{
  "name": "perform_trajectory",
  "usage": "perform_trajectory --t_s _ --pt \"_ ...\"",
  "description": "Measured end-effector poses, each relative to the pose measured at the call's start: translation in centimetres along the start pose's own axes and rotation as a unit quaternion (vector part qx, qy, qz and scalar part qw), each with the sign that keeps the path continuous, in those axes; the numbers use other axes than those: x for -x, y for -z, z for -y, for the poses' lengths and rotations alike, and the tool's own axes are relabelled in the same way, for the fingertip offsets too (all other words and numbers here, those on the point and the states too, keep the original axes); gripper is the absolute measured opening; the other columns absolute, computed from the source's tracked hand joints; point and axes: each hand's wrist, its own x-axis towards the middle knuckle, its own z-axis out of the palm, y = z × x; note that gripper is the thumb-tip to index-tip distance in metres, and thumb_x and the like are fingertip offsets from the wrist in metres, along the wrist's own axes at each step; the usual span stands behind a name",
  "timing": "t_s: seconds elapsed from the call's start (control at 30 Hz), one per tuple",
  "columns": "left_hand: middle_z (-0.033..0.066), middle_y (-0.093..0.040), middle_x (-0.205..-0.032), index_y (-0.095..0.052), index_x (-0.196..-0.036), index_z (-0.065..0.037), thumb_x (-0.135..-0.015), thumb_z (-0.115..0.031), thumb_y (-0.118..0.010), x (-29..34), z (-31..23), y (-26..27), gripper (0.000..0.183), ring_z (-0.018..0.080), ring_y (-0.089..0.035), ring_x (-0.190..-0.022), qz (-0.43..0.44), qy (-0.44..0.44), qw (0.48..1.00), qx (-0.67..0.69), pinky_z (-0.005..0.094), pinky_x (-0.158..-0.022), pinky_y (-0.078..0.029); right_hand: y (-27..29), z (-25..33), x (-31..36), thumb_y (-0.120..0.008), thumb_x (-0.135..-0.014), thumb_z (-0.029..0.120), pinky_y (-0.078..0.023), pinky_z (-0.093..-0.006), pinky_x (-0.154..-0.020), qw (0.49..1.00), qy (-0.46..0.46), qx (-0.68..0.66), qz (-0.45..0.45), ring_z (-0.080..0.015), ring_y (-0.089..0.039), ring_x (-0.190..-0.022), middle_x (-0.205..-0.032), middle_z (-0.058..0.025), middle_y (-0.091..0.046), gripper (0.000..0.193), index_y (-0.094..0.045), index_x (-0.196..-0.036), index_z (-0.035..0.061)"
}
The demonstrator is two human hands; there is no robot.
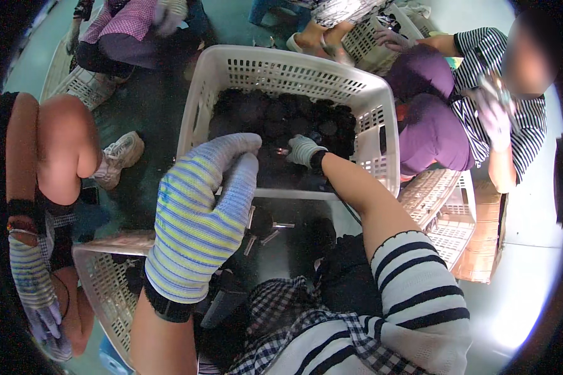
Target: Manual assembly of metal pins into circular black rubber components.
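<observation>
My left hand (200,219), in a yellow and blue striped knit glove, is raised close in front, its fingers closed with thumb and forefinger near each other. Whatever they may hold is hidden. Just right of it shows a dark part with several metal pins (263,228); whether the hand touches it cannot be told. My right hand (305,150), in a pale striped glove, reaches into a white plastic crate (288,62). Its fingers curl among round black parts (275,112) that fill the crate's bottom. A small shiny metal piece (283,150) lies at its fingertips.
Behind my left arm stands another white crate (100,281). At the right are a tilted crate (444,206) and a cardboard box (485,237). Seated co-workers surround me: one with bare knees (69,131) at left, one in purple trousers (428,119) at right, others farther back.
</observation>
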Motion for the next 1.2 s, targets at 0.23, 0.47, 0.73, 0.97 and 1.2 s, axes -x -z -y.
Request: perform_trajectory --t_s 0.23,0.47,0.73,0.97,1.2 --pt "0.0001 -0.066 -0.085 -0.066 -0.104 -0.003 -0.090 -0.007 -0.055 -0.5 -0.2 -0.4 0.018 0.0028 -0.048 -0.059 -0.005 -0.013 1.000 -0.003 0.0190 -0.056 -0.040 -1.5 -1.7 -0.6 -0.067 -0.078 0.040 -0.047 -0.0411 -0.091 1.000 0.023 -0.008 -0.002 -0.0336 -0.056 -0.110 -0.118 -0.0173 -0.059 0.051 -0.061 -0.117 0.0077" --pt "-0.0004 -0.065 -0.083 -0.066 -0.104 -0.003 -0.090 -0.008 -0.055 -0.6 -0.1 -0.4 0.019 0.0026 -0.047 -0.058 0.006 -0.010 1.000 -0.007 0.0193 -0.054 -0.039 -2.0 -2.2 -1.9 -0.068 -0.078 0.034 -0.050 -0.0408 -0.087 0.996 0.063 0.051 -0.032 -0.0318 -0.060 -0.104 -0.113 -0.0142 -0.063 0.043 -0.063 -0.114 0.0120" --pt "-0.0019 -0.062 -0.079 -0.066 -0.103 -0.003 -0.090 -0.007 -0.055 -0.5 0.0 0.2 0.018 0.0021 -0.047 -0.060 0.017 0.022 1.000 0.009 0.0185 -0.056 -0.039 -2.1 -1.8 -1.5 -0.071 -0.076 0.036 -0.050 -0.0413 -0.088 0.993 0.012 -0.052 -0.104 -0.0352 -0.059 -0.103 -0.114 -0.0186 -0.061 0.050 -0.060 -0.114 0.0033" --pt "-0.0015 -0.063 -0.081 -0.066 -0.103 -0.002 -0.090 -0.007 -0.055 -0.6 0.2 0.5 0.018 0.0025 -0.048 -0.062 0.012 0.003 1.000 0.011 0.0185 -0.057 -0.040 -3.2 -2.4 -3.4 -0.073 -0.073 0.043 -0.051 -0.0414 -0.080 0.987 0.002 -0.133 -0.085 -0.0363 -0.062 -0.094 -0.103 -0.0214 -0.063 0.053 -0.061 -0.105 0.0016" --pt "0.0001 -0.064 -0.083 -0.066 -0.103 -0.002 -0.090 -0.008 -0.055 -0.8 -1.4 0.7 0.018 0.0030 -0.050 -0.066 0.035 0.081 0.995 0.047 0.0187 -0.061 -0.042 -3.4 -3.1 -2.1 -0.075 -0.070 0.043 -0.051 -0.0406 -0.072 0.987 0.110 -0.089 -0.074 -0.0349 -0.063 -0.086 -0.091 -0.0196 -0.065 0.051 -0.062 -0.100 0.0032"
